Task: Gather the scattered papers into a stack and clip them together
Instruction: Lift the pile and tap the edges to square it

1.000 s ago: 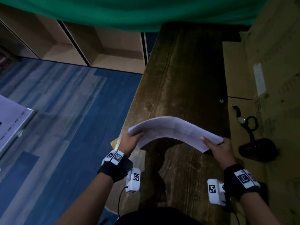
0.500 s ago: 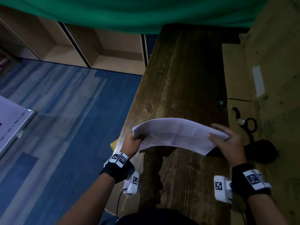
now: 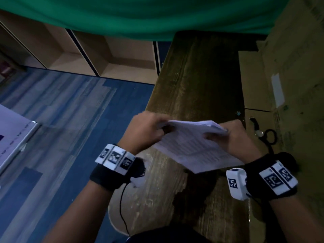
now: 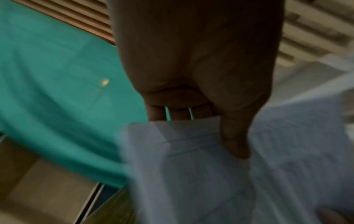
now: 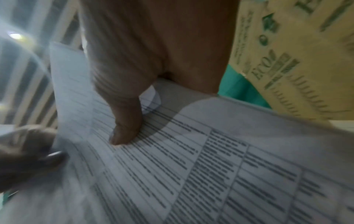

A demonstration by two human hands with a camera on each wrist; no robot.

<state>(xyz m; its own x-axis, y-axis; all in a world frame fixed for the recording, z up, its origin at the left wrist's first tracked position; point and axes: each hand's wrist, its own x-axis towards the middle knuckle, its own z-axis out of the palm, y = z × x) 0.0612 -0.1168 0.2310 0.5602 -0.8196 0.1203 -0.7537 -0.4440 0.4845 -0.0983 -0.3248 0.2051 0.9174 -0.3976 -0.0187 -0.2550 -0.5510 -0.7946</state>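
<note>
A stack of printed white papers (image 3: 191, 146) is held in the air above the dark wooden table (image 3: 198, 81), its printed face tilted toward me. My left hand (image 3: 149, 130) grips its far left corner, thumb on top and fingers behind (image 4: 235, 136). My right hand (image 3: 228, 137) pinches the far right edge, thumb pressed on the printed lines (image 5: 126, 125). The sheets (image 5: 210, 166) show tables of text in the right wrist view. A small teal binder clip (image 3: 238, 113) lies near the table's right edge, beyond the hands.
Cardboard sheets (image 3: 287, 85) lie to the right of the table, with a wristwatch (image 3: 257, 128), a black cord loop (image 3: 270, 137) and a dark object behind my right wrist. Green cloth (image 3: 140, 16) hangs at the back. Blue floor (image 3: 70, 120) and open wooden shelves (image 3: 114, 58) lie to the left.
Both hands moved from the near edge of the papers to their far edge. The stack, which sagged flat between them, now tilts up with its printed face toward me.
</note>
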